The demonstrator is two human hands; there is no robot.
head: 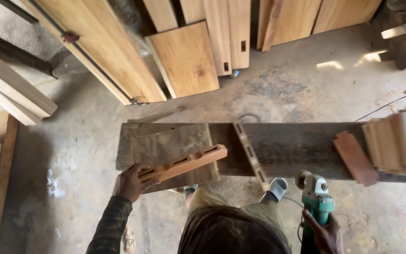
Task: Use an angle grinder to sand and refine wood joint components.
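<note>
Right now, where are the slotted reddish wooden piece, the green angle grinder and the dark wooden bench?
slotted reddish wooden piece (pixel 189 162), head view, middle of its slotted face.
green angle grinder (pixel 316 200), head view, its green body.
dark wooden bench (pixel 297 146), head view, bare top.

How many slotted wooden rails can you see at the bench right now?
2. One slotted rail is gripped by the left hand over the bench; another rail lies across the bench's middle. More may be hidden in the blurred stack.

Leaning planks (pixel 186 56), stacked wood blocks (pixel 395 141)
</note>
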